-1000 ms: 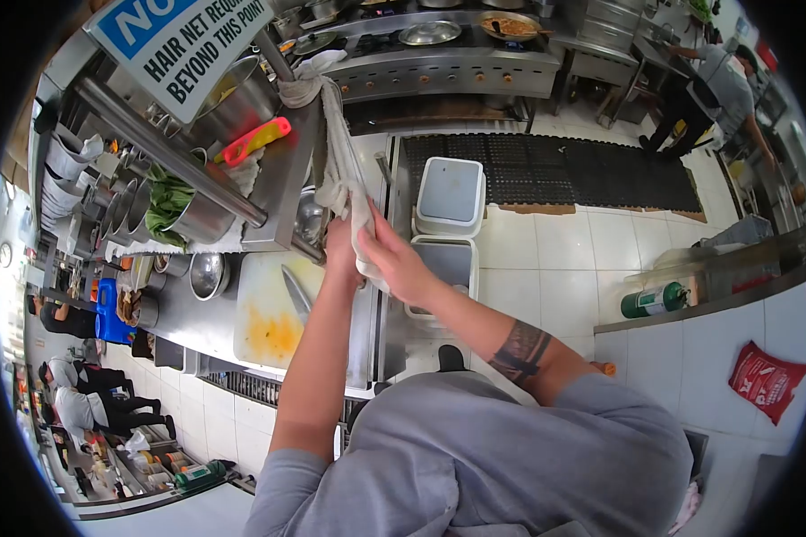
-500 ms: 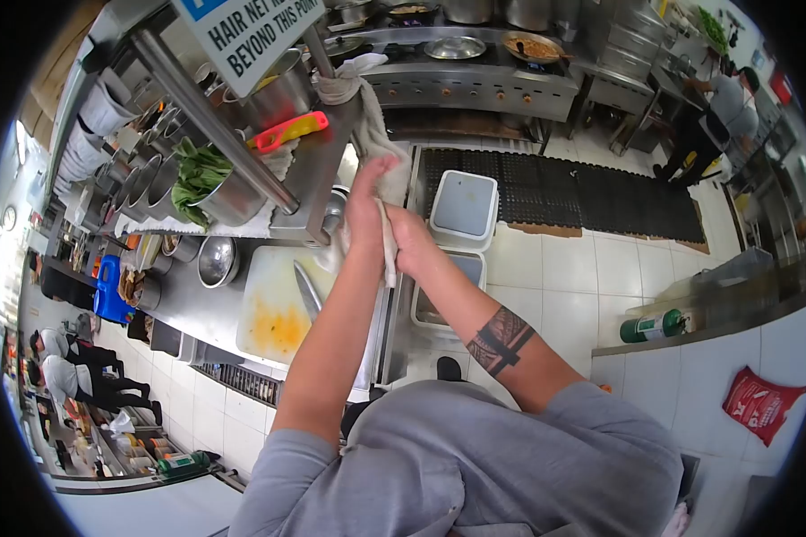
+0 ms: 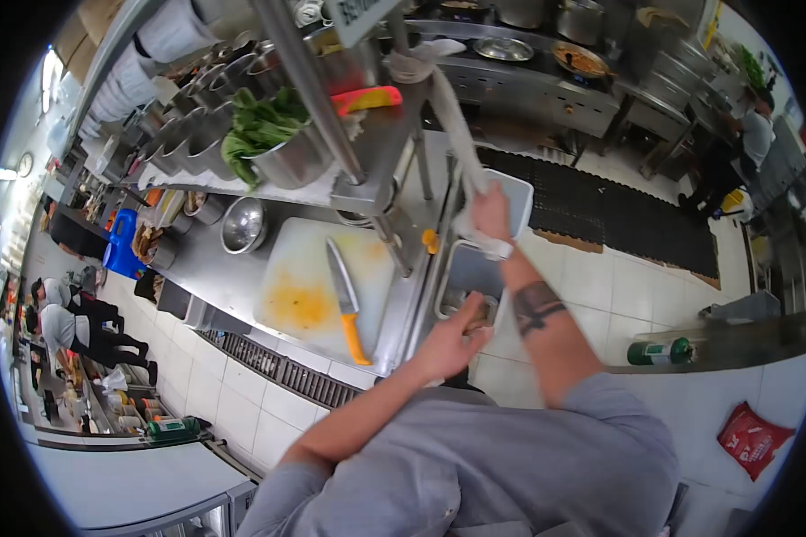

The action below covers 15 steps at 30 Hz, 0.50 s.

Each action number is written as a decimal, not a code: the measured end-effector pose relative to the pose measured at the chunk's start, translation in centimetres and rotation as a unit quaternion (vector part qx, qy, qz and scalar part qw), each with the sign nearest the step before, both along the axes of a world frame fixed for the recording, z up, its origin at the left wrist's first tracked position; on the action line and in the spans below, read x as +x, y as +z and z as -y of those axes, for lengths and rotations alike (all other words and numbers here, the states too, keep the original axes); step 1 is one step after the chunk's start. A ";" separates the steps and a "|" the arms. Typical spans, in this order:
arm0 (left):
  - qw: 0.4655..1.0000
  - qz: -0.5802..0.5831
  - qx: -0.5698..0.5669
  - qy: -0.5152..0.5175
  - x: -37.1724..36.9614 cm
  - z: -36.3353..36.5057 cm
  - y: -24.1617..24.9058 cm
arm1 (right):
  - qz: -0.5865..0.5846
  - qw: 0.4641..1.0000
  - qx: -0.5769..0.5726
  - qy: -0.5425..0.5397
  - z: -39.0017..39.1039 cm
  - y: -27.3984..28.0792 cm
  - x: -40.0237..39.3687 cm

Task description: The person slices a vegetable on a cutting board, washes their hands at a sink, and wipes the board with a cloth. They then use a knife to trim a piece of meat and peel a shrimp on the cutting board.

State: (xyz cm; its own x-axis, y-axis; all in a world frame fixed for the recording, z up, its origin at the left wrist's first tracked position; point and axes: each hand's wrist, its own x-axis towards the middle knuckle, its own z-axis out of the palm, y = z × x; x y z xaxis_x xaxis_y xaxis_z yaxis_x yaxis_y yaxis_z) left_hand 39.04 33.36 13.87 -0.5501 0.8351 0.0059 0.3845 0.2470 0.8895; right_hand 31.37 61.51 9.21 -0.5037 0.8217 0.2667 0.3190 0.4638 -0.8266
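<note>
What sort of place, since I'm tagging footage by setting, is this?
Most likely a commercial kitchen: a long steel range, a chef's knife on a cutting board, and leafy greens in a steel container.

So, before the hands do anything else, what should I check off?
1. Long white cloth attached: ok, wrapped around the metal shelf post.
2. Right hand touching the cloth: ok.
3. Left hand empty: cannot tell; its grip is unclear, though it is off the cloth.
4. Orange-handled steel knife out of both hands: ok, it lies on the white rectangular cutting board.
5. Board clean: not ok, orange stains show.
</note>
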 end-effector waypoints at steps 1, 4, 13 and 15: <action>0.995 -0.062 0.042 -0.063 -1.2 2.5 1.0 | 0.031 0.999 -0.023 0.021 0.0 2.9 1.7; 0.997 0.066 0.010 0.035 -7.1 10.7 -0.5 | 0.129 0.989 0.065 0.020 -1.0 2.9 5.6; 0.868 0.249 0.071 0.423 -12.7 37.9 -4.7 | 0.040 0.998 0.001 0.046 16.4 -3.9 6.5; 0.851 0.228 0.054 0.470 -11.9 43.2 -7.7 | 0.028 0.987 -0.155 0.042 24.9 -1.2 5.3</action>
State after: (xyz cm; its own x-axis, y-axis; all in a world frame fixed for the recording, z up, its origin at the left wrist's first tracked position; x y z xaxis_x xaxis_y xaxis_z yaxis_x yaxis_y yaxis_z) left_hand 27.15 -9.87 6.13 -0.9401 0.0336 -0.3392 -0.3297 0.1620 0.9301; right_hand 36.68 36.61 8.04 -0.5810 0.8137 -0.0205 0.3382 0.2185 -0.9153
